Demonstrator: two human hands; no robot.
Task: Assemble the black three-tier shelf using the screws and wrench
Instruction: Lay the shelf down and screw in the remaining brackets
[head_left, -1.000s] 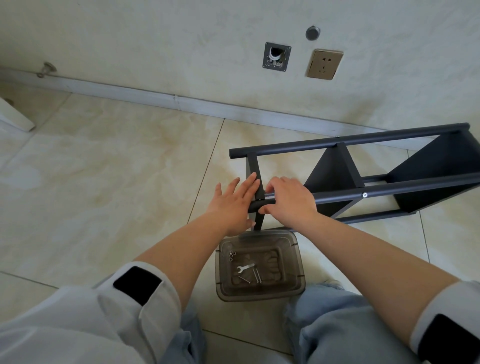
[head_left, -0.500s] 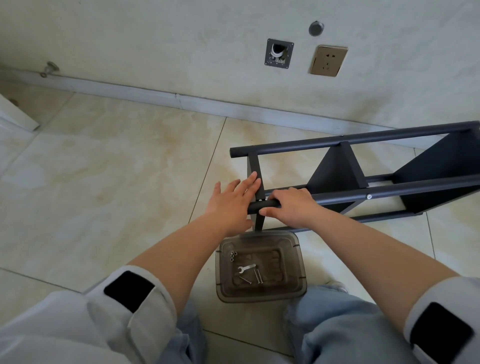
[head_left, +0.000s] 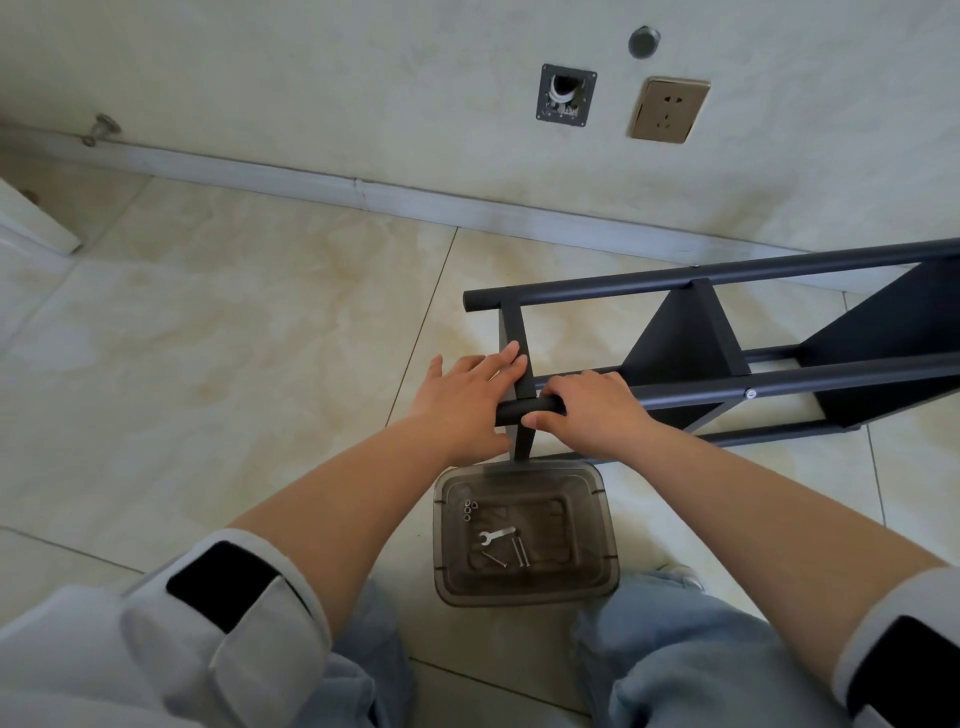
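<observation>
My left hand (head_left: 470, 402) lies flat, fingers straight, pressing the upright end bar (head_left: 519, 364) of the shelf (head_left: 727, 332), which lies on its side on the floor (head_left: 208, 338). Just right of it, my right hand (head_left: 592, 410) has its grip curled round the near tube (head_left: 524, 409) close to its open end. That tube's long axis runs from my hands off to the right, so the whole frame lies rightward of both grips. The tray (head_left: 605, 530) sits directly below my hands, between my knees, with the wrench (head_left: 496, 535) and screws (head_left: 514, 553) inside; either hand could drop straight back to it, I judge. Open floor lies to the left; the wall (head_left: 363, 78) runs close behind the shelf.
</observation>
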